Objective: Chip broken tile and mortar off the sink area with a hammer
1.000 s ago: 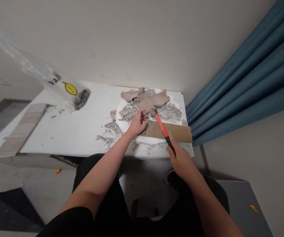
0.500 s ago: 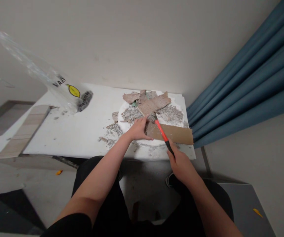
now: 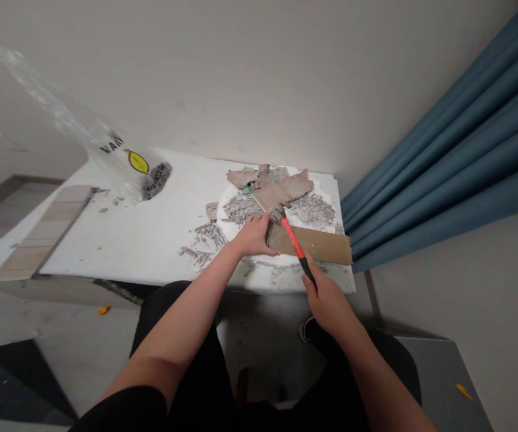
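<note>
My right hand (image 3: 326,297) is closed around the black grip of a red-and-black hammer (image 3: 293,239). Its grey head lies at the far left corner of a brown board (image 3: 317,245), close to my left fingertips. My left hand (image 3: 256,235) holds the board's left end, fingers over the far side and thumb stretched along the near side. Beneath the board is a white round base (image 3: 222,207) strewn with grey rubble (image 3: 315,208). Broken brown pieces (image 3: 283,189) are heaped just beyond my hands, with a bit of green among them.
On the white tabletop (image 3: 150,237), a clear plastic bag (image 3: 121,165) with a lemon print holds dark grey material. A wood-patterned plank (image 3: 45,234) lies across the left end. Crumbs are scattered left of the base. Blue curtains (image 3: 448,144) hang at the right; a wall stands behind.
The hammer head has shifted very slightly up and left, and shows more sharply. My left hand keeps its place on the board; the whole view has moved a little.
</note>
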The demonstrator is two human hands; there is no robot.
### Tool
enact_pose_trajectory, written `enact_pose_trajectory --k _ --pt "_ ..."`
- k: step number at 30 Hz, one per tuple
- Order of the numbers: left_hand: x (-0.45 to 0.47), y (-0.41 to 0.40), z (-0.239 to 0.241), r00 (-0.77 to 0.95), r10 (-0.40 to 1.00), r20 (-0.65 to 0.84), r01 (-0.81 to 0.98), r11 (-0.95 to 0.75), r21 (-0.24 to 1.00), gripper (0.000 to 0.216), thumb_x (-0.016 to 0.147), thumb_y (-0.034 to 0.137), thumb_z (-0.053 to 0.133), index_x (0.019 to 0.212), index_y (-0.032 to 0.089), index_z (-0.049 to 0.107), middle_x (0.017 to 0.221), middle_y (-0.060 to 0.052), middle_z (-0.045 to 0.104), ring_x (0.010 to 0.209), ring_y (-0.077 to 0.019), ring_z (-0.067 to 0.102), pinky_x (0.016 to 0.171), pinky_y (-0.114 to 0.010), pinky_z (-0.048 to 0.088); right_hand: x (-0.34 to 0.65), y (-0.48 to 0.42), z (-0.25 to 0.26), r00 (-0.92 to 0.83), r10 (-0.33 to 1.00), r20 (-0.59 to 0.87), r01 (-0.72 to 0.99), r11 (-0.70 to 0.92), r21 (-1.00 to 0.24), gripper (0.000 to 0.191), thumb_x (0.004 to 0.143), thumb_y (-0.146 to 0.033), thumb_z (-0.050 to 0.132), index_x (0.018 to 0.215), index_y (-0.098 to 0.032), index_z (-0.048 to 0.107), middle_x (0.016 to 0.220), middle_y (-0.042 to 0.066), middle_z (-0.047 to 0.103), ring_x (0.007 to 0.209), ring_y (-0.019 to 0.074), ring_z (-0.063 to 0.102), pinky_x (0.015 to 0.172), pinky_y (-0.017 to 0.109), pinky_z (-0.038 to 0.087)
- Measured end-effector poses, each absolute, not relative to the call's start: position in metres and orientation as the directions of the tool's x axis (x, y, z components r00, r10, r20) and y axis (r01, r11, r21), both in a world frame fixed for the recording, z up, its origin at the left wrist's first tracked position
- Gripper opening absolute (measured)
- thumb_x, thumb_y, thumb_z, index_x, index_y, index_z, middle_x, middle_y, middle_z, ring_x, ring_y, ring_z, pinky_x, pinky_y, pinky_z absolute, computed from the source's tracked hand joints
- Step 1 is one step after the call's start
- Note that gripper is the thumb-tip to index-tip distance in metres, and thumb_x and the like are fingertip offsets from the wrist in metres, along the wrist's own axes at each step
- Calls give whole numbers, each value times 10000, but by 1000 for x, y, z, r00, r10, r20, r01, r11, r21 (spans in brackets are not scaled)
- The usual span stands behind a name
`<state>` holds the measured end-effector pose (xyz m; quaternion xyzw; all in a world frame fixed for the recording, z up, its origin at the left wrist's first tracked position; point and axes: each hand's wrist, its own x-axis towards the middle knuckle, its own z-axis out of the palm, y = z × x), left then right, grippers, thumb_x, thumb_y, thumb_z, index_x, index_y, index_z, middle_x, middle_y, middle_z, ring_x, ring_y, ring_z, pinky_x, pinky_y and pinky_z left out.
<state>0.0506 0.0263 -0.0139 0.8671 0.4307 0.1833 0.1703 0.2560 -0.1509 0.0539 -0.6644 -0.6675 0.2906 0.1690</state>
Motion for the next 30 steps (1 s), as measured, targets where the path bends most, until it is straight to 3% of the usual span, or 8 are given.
enact_pose_trajectory --k 5,14,20,26,28,30 --pt "49 26 -15 568 808 153 675 -565 474 1346 510 652 845 1558 123 188 1352 -229 570 1294 -446 485 1095 -538 312 258 -150 52 -54 977 -209 815 -78 -574 589 1010 -281 360 1582 -143 336 1173 177 723 1029 315 705 867 412 522" --pt "50 26 -14 604 779 166 640 -598 483 1351 508 679 841 1574 172 185 1452 -237 495 1330 -436 462 1099 -535 280 268 -145 48 -18 980 -196 832 -94 -547 587 1007 -301 374 1580 -175 347 1153 160 735 1026 311 707 847 400 526" --pt "49 26 -10 610 775 166 642 -606 469 1317 527 611 858 1570 139 206 1359 -240 565 1265 -435 516 1080 -528 293 282 -141 49 3 990 -141 787 -89 -610 593 1003 -326 387 1573 -163 358 1284 168 676 1200 311 631 918 419 513" --pt "46 25 2 605 776 177 653 -611 448 1162 542 601 852 1503 173 359 1432 -214 521 1321 -416 469 1141 -560 248 302 -135 53 52 993 -106 723 -111 -682 583 986 -348 416 1540 -166 422 1173 133 718 1120 298 661 894 444 535" --pt "30 30 10 524 816 246 679 -574 457 1031 624 580 814 1481 191 391 1447 -184 521 1358 -384 447 1156 -543 261 305 -133 51 48 995 -92 712 -99 -695 576 984 -339 418 1534 -172 434 1123 123 731 1072 293 677 873 444 545" --pt "-1 39 16 324 887 329 745 -453 490 802 781 508 699 1459 196 404 1359 -144 605 1270 -311 544 1095 -485 378 305 -130 47 40 995 -87 711 -90 -697 570 977 -328 428 1525 -170 451 1119 123 734 1071 295 678 882 454 546"
